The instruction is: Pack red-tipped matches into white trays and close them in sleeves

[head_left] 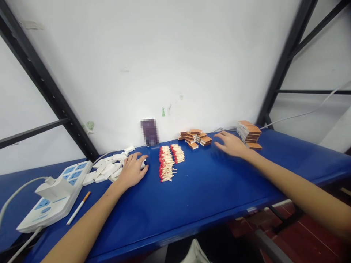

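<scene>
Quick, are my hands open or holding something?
Left hand: curled at a white piece; grip cannot be told.
Right hand: open, nothing visible in it.

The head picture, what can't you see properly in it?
Head view:
White pieces behind the left hand: partly covered by it.
Dark rectangle by the wall: details blurred into squares.
Matches: too small and overlapping to count.
Right arm: cut off by the right edge.
</scene>
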Motion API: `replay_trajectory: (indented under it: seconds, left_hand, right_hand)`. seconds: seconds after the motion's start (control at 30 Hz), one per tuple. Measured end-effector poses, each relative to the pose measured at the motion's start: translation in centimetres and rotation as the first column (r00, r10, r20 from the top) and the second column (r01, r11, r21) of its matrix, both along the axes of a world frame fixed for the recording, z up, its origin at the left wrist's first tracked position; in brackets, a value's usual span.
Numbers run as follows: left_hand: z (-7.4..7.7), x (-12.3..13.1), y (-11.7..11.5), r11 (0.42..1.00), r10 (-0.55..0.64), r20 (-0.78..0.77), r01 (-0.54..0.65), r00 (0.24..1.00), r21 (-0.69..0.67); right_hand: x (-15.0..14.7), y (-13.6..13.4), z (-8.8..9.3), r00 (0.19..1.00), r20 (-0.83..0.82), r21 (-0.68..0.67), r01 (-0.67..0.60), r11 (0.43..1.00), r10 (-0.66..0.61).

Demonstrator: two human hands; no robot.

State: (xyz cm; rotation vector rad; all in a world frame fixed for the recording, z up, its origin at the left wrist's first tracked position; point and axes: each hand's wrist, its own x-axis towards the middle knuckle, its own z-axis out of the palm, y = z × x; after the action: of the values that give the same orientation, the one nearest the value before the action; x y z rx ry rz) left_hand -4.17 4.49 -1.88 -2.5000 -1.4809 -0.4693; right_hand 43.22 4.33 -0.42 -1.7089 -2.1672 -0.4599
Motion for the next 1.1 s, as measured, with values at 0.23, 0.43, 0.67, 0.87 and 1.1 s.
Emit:
replay_trajectory:
  seconds: [0.23, 0.43, 0.67, 0.87, 1.1]
  left_hand:
    - [-0.1, -0.7, 0.6, 0.978, -0.188, 0.019, 0.189, 0.982, -0.086]
    - [-0.7, -0.6, 0.8, 0.989, -0.124, 0.056, 0.128, 0.991, -0.074]
    - [-1.1, -0.8, 1.2, 0.984, -0.152, 0.109, 0.161, 0.982, -0.08]
    - [-0.6, -0.7, 1.1, 0.981, -0.193, 0.196, 0.193, 0.961, 0.019]
    - [1.4, 0.6, -0.5, 0.967, -0.243, 0.26, 0.212, 0.935, 0.14]
  right_hand:
    - [-2.6, 5.6, -0.4, 0.999, -0.019, -0.037, 0.046, 0.998, -0.047]
    - [-3.5, 6.0, -2.0, 0.999, -0.044, 0.033, 0.029, 0.999, -0.028]
    - [-3.8, 3.3, -0.5, 0.998, -0.052, 0.109, -0.031, 0.994, 0.037]
    - [-8.4, 0.9, 1.2, 0.954, 0.023, -0.029, -0.299, 0.954, 0.3]
    - [-9.3, 0.8, 1.0, 0.933, -0.08, -0.318, -0.357, 0.878, 0.351]
